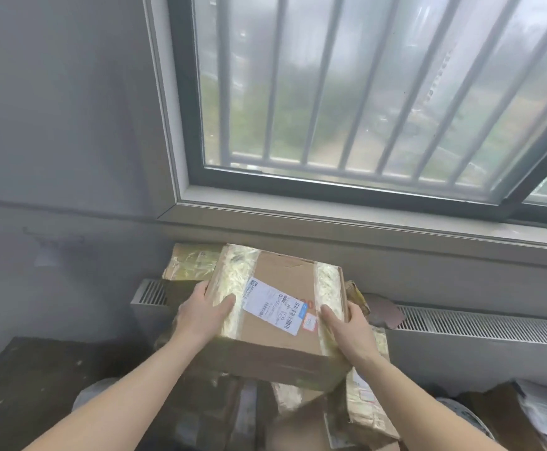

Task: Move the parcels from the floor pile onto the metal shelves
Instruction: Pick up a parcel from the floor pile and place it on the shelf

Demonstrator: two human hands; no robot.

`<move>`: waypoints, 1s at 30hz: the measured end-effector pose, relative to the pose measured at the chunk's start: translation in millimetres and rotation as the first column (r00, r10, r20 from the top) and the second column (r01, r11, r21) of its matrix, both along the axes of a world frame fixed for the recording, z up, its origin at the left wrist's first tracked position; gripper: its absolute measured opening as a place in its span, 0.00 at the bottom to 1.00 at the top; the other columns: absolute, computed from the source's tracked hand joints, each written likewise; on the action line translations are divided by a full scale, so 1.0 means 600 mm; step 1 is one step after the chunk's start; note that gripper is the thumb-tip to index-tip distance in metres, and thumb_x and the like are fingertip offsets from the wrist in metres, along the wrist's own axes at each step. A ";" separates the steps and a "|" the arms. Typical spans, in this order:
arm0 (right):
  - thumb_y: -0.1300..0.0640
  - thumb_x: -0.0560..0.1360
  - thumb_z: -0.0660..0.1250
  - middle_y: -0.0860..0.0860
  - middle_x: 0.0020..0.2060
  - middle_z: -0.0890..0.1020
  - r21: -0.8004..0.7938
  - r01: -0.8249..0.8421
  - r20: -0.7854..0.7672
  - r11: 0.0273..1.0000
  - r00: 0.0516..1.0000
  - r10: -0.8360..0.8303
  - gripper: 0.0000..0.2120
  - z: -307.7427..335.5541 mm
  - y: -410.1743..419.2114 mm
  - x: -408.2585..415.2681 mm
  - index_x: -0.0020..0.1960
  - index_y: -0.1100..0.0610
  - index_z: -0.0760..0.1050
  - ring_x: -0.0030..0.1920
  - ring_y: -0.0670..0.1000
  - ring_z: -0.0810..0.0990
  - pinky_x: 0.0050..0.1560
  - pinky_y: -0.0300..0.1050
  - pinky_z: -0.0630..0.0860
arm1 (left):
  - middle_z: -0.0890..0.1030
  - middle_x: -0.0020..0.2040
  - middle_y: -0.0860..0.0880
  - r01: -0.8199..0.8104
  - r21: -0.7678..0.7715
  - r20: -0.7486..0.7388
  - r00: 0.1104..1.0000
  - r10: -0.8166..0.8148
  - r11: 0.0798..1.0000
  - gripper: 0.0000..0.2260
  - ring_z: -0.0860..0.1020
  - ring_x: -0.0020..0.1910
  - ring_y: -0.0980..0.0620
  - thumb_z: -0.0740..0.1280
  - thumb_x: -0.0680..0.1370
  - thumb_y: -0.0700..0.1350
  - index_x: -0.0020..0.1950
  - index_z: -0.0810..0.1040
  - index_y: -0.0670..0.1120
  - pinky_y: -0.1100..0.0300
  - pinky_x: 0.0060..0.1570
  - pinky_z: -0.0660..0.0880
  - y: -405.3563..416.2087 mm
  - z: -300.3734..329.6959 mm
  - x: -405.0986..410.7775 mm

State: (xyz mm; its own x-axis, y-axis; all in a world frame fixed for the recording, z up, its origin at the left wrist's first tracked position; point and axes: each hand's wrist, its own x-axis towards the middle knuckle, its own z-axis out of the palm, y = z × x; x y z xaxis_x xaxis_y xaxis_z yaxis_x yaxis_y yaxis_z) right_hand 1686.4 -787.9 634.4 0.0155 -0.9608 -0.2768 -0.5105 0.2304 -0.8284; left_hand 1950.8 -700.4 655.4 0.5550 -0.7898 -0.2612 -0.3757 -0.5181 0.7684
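Nearest us, more parcels point(368, 405) heaped on floor pile below. Above pile, we hold cardboard box point(275, 307) by both side edges: left hand point(205, 312) wraps left edge, thumb on taped top; right hand point(347, 327) clamps right edge same way. Two-sided grip likely keeps box level for carrying. Shipping label point(275, 306) faces up. Behind box, radiator point(480, 323) along wall, then barred window point(347, 92). Metal shelves not in view.

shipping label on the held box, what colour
White with black print and a blue corner, on the shipping label; head view.
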 end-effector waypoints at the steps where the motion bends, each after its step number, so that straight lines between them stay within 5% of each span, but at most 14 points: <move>1: 0.41 0.74 0.68 0.47 0.61 0.78 -0.016 0.024 -0.011 1.000 1.000 -0.024 0.30 0.007 -0.015 0.001 0.71 0.52 0.66 0.58 0.50 0.79 0.57 0.48 0.76 | 0.71 0.72 0.49 0.024 -0.039 -0.030 0.999 -0.025 0.999 0.31 0.71 0.68 0.44 0.66 0.77 0.58 0.77 0.61 0.53 0.49 0.63 0.68 -0.005 0.000 0.002; 7: 0.36 0.73 0.67 0.54 0.72 0.69 -0.162 0.240 -0.279 0.957 0.919 -0.277 0.37 -0.003 -0.039 -0.020 0.75 0.53 0.62 0.70 0.58 0.68 0.66 0.58 0.67 | 0.61 0.78 0.55 0.182 -0.103 -0.244 0.948 -0.202 0.978 0.39 0.63 0.76 0.49 0.70 0.76 0.55 0.80 0.50 0.57 0.48 0.72 0.63 0.000 -0.049 -0.005; 10: 0.36 0.73 0.68 0.61 0.74 0.61 0.049 0.569 -0.157 0.821 0.816 -0.556 0.42 -0.036 0.008 -0.004 0.76 0.59 0.59 0.71 0.64 0.63 0.68 0.61 0.63 | 0.60 0.79 0.50 0.192 -0.020 -0.308 0.932 -0.189 0.981 0.40 0.64 0.75 0.48 0.69 0.78 0.51 0.81 0.45 0.55 0.53 0.69 0.65 0.004 -0.091 -0.055; 13: 0.45 0.73 0.72 0.62 0.75 0.57 0.225 0.619 -0.045 0.753 0.778 -0.626 0.42 -0.063 0.065 0.014 0.78 0.60 0.55 0.73 0.63 0.61 0.69 0.57 0.62 | 0.62 0.75 0.43 0.126 0.064 -0.210 0.972 -0.110 0.990 0.40 0.70 0.69 0.44 0.68 0.78 0.51 0.80 0.43 0.59 0.53 0.64 0.69 0.003 -0.117 -0.100; 16: 0.52 0.72 0.73 0.63 0.74 0.60 0.165 0.618 -0.038 0.769 0.783 -0.621 0.40 -0.094 0.093 0.000 0.77 0.60 0.58 0.74 0.59 0.59 0.70 0.55 0.61 | 0.65 0.71 0.41 0.079 0.089 -0.124 0.990 -0.068 0.993 0.38 0.73 0.65 0.43 0.67 0.79 0.50 0.80 0.44 0.58 0.52 0.61 0.71 -0.012 -0.124 -0.109; 19: 0.50 0.73 0.71 0.63 0.71 0.65 0.113 0.579 -0.089 0.807 0.815 -0.572 0.34 -0.093 0.098 -0.026 0.74 0.60 0.63 0.71 0.60 0.64 0.68 0.54 0.64 | 0.67 0.70 0.42 0.137 0.090 -0.005 0.991 -0.137 0.986 0.36 0.72 0.66 0.44 0.66 0.79 0.50 0.80 0.47 0.57 0.53 0.60 0.70 -0.016 -0.129 -0.106; 22: 0.45 0.75 0.68 0.58 0.73 0.64 0.007 0.414 -0.204 0.910 0.892 -0.404 0.34 -0.085 0.107 -0.051 0.76 0.57 0.61 0.71 0.58 0.67 0.69 0.54 0.64 | 0.52 0.79 0.41 0.176 0.143 0.242 0.948 -0.207 0.974 0.38 0.59 0.75 0.41 0.69 0.77 0.51 0.81 0.49 0.55 0.49 0.67 0.68 -0.005 -0.143 -0.106; 24: 0.45 0.77 0.66 0.55 0.75 0.61 -0.068 0.280 -0.284 0.958 0.915 -0.288 0.34 -0.087 0.111 -0.068 0.77 0.56 0.59 0.73 0.56 0.63 0.72 0.53 0.62 | 0.49 0.79 0.38 0.253 0.111 0.493 0.826 -0.274 0.961 0.45 0.54 0.77 0.38 0.79 0.66 0.50 0.78 0.62 0.48 0.44 0.71 0.65 0.008 -0.166 -0.109; 26: 0.45 0.78 0.65 0.53 0.77 0.58 -0.105 0.134 -0.375 0.985 0.913 -0.164 0.35 -0.087 0.110 -0.079 0.79 0.55 0.55 0.76 0.52 0.57 0.75 0.50 0.57 | 0.56 0.78 0.35 0.415 0.107 0.648 0.660 -0.380 0.903 0.48 0.58 0.76 0.36 0.84 0.54 0.52 0.72 0.73 0.43 0.43 0.73 0.59 0.025 -0.194 -0.122; 28: 0.48 0.79 0.65 0.50 0.78 0.57 -0.114 -0.029 -0.417 0.993 0.909 -0.021 0.35 -0.085 0.107 -0.084 0.79 0.54 0.52 0.77 0.49 0.55 0.75 0.44 0.53 | 0.59 0.77 0.36 0.537 0.232 0.627 0.555 -0.547 0.811 0.55 0.61 0.75 0.37 0.82 0.49 0.64 0.72 0.73 0.43 0.42 0.70 0.62 0.042 -0.212 -0.142; 30: 0.51 0.79 0.64 0.49 0.76 0.61 -0.097 -0.092 -0.376 0.991 0.925 0.050 0.33 -0.081 0.103 -0.084 0.79 0.53 0.53 0.75 0.48 0.60 0.71 0.39 0.56 | 0.57 0.78 0.36 0.557 0.302 0.512 0.591 -0.624 0.774 0.68 0.61 0.76 0.38 0.77 0.43 0.72 0.77 0.62 0.45 0.42 0.65 0.66 0.050 -0.229 -0.158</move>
